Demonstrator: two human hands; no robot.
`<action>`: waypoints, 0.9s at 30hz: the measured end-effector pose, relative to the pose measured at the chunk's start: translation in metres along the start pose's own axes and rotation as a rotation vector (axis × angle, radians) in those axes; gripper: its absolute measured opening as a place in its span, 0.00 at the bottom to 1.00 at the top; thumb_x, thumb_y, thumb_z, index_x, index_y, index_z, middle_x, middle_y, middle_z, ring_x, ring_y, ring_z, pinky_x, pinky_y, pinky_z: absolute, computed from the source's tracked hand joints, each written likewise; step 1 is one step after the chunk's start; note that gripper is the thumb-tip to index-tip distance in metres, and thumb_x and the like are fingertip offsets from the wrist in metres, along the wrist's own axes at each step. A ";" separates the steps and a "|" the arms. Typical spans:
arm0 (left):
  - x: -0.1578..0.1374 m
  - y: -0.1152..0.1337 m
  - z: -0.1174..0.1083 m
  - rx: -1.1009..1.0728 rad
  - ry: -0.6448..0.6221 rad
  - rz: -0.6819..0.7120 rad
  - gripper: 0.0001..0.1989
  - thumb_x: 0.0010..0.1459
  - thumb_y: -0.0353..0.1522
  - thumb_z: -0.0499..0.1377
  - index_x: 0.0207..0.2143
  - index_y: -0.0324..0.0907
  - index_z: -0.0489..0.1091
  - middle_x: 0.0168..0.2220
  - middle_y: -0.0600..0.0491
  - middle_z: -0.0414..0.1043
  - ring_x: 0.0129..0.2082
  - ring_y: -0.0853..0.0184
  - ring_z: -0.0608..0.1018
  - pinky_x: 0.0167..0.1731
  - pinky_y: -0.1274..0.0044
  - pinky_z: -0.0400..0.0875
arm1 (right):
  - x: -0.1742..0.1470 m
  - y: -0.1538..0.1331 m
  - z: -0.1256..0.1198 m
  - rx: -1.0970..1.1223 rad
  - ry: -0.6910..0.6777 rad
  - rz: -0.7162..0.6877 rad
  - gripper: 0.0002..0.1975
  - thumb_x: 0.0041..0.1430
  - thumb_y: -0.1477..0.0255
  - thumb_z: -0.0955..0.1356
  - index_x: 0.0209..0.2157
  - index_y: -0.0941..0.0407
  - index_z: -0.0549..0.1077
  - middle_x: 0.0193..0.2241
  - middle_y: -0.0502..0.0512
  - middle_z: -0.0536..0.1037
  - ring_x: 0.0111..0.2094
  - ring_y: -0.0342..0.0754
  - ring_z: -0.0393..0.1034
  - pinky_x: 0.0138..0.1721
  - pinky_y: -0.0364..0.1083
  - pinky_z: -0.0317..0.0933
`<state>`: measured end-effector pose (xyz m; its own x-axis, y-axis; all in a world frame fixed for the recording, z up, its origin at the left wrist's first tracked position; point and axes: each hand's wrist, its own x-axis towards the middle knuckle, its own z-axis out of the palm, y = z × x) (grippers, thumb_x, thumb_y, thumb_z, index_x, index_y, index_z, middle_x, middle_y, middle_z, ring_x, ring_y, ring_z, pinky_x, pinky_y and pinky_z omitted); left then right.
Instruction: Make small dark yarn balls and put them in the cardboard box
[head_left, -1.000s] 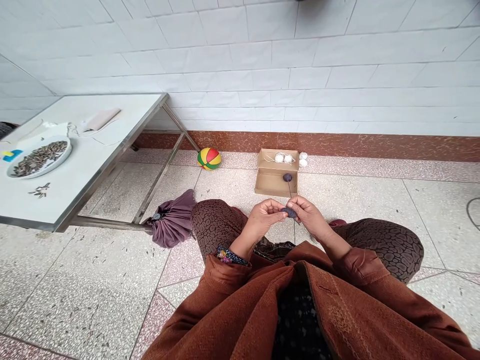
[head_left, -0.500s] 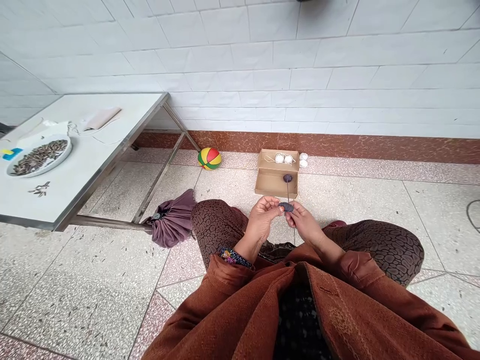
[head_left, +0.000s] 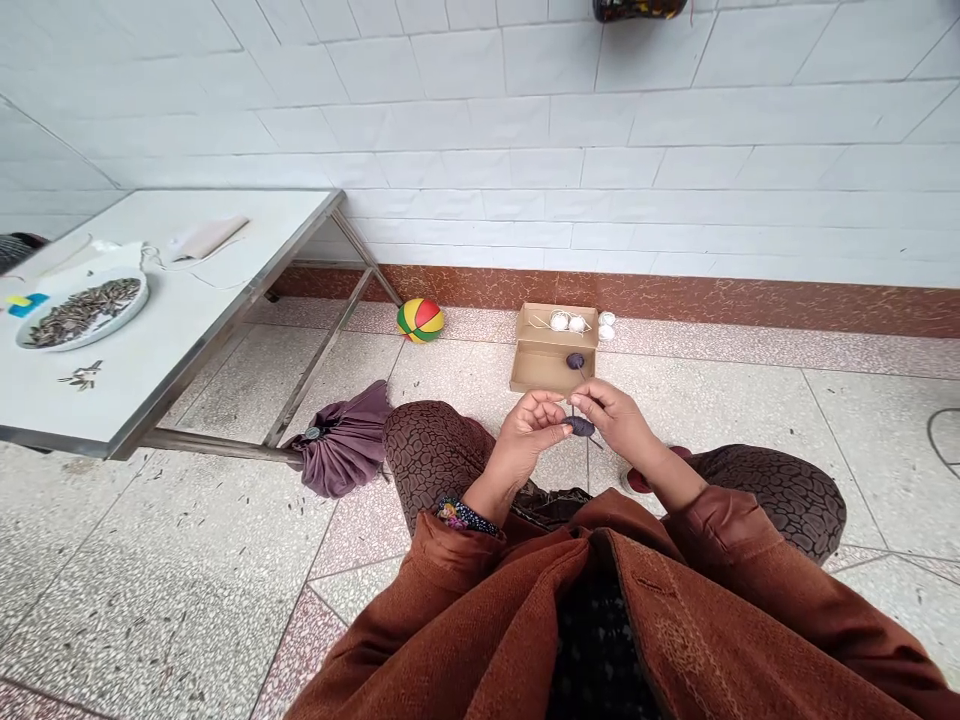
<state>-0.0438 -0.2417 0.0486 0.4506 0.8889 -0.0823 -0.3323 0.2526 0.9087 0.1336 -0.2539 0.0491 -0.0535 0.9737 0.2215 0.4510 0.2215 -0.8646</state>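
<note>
My left hand pinches one end of a small, dark purple-grey bundle of wound yarn between thumb and fingers. Above the bundle, my right hand has thumb and fingertips closed on the strand of yarn. A thin dark end sticks out at the bundle's lower right; whether it is yarn or a stick I cannot tell. The strand runs up to a dark ball of yarn in the open cardboard box on the floor. White balls of yarn rest in the box's upper half.
More white balls lie beside the box. A striped ball sits by the wall. To the left are a purple cloth bag and a metal-framed table bearing a white dish of dark slivers.
My right hand has moved off the bundle's right end, up and outward, onto the strand. The bundle now sits slightly lower, with its right end exposed. My left hand keeps its pinch.
</note>
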 end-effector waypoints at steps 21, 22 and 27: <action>0.009 -0.003 -0.005 -0.081 0.114 0.025 0.25 0.44 0.32 0.73 0.43 0.43 0.68 0.29 0.60 0.69 0.29 0.75 0.71 0.36 0.78 0.65 | -0.001 0.018 0.014 0.200 -0.055 0.160 0.16 0.64 0.56 0.66 0.33 0.54 0.75 0.28 0.50 0.74 0.31 0.48 0.68 0.35 0.47 0.64; 0.010 -0.004 -0.006 -0.110 0.143 0.034 0.25 0.44 0.32 0.73 0.43 0.43 0.68 0.29 0.61 0.68 0.28 0.75 0.71 0.35 0.78 0.66 | -0.007 0.022 0.021 0.208 -0.078 0.193 0.17 0.64 0.55 0.66 0.33 0.54 0.74 0.26 0.49 0.73 0.28 0.47 0.67 0.32 0.46 0.63; 0.013 -0.009 -0.010 -0.118 0.228 0.042 0.25 0.43 0.31 0.73 0.43 0.42 0.68 0.30 0.61 0.69 0.27 0.75 0.70 0.29 0.80 0.62 | -0.030 0.019 0.042 -0.011 -0.161 0.027 0.18 0.70 0.58 0.62 0.32 0.54 0.73 0.29 0.52 0.76 0.32 0.49 0.70 0.37 0.47 0.65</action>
<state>-0.0432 -0.2285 0.0358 0.2404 0.9594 -0.1476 -0.4469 0.2443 0.8606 0.1061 -0.2761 0.0067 -0.1831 0.9754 0.1228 0.4640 0.1958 -0.8639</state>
